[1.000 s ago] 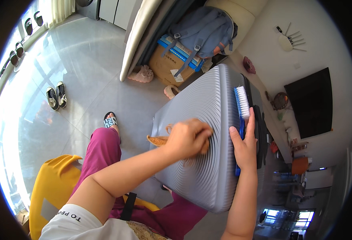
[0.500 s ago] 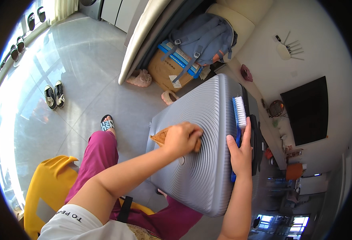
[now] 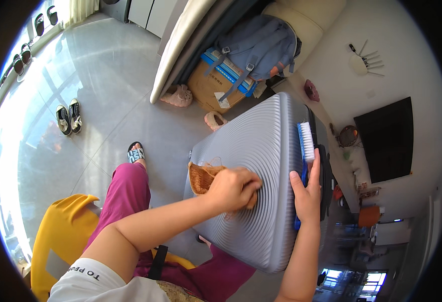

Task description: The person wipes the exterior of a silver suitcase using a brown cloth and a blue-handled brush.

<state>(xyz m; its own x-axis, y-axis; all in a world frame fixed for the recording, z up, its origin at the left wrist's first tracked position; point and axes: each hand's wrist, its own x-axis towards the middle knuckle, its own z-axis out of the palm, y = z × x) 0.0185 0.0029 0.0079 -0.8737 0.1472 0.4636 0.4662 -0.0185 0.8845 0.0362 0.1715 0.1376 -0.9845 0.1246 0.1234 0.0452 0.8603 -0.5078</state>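
Observation:
A grey hard-shell suitcase [image 3: 226,146] with ringed ridges stands in front of me, tilted in the view. My left hand [image 3: 234,189] is closed on a brown cloth [image 3: 203,177], pressing part of it against the ridged face. The cloth's loose, frayed end sticks out beside the wrist. At the suitcase's right edge, my right hand [image 3: 308,194] holds a scrubbing brush [image 3: 306,142] by its blue handle. White bristles show beyond the fingers, and the palm hides part of the handle. The thumb rests along the suitcase's rim.
Behind the suitcase, a blue-grey backpack [image 3: 261,48] lies on a cardboard box [image 3: 211,88]. Pink slippers [image 3: 178,95] sit near it. Dark shoes [image 3: 69,117] stand on the tiled floor, and a yellow chair [image 3: 65,226] is at lower left. A dark screen [image 3: 386,140] hangs at right.
My left hand has slid slightly right and toward me across the ridged face with the cloth, whose loose end has spread open. My right hand still holds the brush at the edge.

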